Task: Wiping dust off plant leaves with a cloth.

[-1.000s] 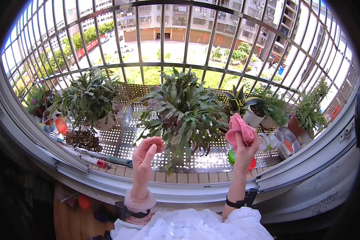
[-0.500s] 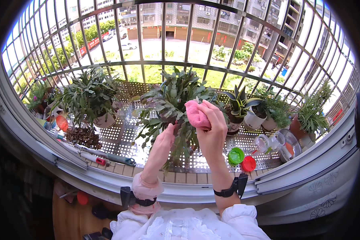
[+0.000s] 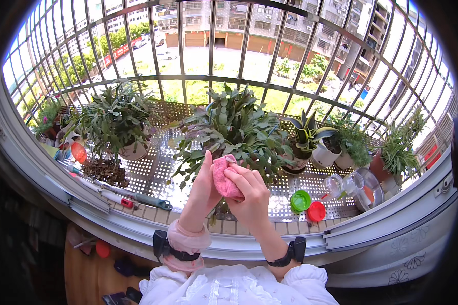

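Observation:
A folded pink cloth (image 3: 226,179) is gripped in my right hand (image 3: 250,195), with the fingers bent over it. My left hand (image 3: 202,185) is right beside the cloth, its visible fingers stretched upward; the cloth hides part of it, and whether it touches a leaf cannot be made out. Both hands are at the near side of a large bushy plant (image 3: 234,124) with long, flat, jointed green leaves. Some leaves hang down behind and below my hands.
The plants stand on a perforated metal shelf (image 3: 163,175) inside a barred window cage. Another leafy plant (image 3: 119,114) is at left, near tool handles (image 3: 152,201). At right are a yellow-edged plant (image 3: 306,133), a green cup (image 3: 300,201), a red lid (image 3: 316,211) and clear bottles (image 3: 343,183).
My right hand has brought the pink cloth down and left, next to my left hand. The left hand has shifted slightly left, its fingers now pointing more upward.

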Action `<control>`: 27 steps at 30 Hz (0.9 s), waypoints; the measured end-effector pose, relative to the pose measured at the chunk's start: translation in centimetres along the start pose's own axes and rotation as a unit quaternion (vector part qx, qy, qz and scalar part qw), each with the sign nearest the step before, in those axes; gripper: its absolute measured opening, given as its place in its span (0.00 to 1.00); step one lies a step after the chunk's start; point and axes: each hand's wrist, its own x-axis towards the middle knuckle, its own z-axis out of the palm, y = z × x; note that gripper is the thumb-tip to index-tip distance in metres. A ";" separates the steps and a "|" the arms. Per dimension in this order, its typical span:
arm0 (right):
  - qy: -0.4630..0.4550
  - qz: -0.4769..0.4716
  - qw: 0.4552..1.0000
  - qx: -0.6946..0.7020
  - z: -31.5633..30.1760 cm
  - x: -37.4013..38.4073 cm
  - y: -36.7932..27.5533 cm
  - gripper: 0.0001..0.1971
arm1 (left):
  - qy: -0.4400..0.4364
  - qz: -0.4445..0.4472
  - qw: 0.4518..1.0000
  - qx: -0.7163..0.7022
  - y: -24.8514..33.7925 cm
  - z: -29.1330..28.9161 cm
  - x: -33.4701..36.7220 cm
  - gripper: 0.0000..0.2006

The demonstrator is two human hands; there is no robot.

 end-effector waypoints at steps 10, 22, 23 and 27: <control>0.070 0.128 0.959 0.245 -5.3 0.9 -0.4 0.17 | 0.011 -0.045 0.992 -0.119 -0.2 -0.8 -0.1 0.37; 0.042 0.034 0.996 -0.072 0.0 1.6 2.1 0.23 | -0.210 -0.077 0.917 -0.331 -2.5 -1.1 1.0 0.40; 0.043 0.031 0.997 -0.061 0.0 1.2 1.7 0.22 | -0.145 -0.014 0.985 -0.089 -1.8 0.3 0.5 0.41; 0.034 0.022 0.998 -0.046 -1.1 0.1 1.1 0.21 | -0.109 -0.008 0.993 -0.055 -2.3 -0.1 1.1 0.42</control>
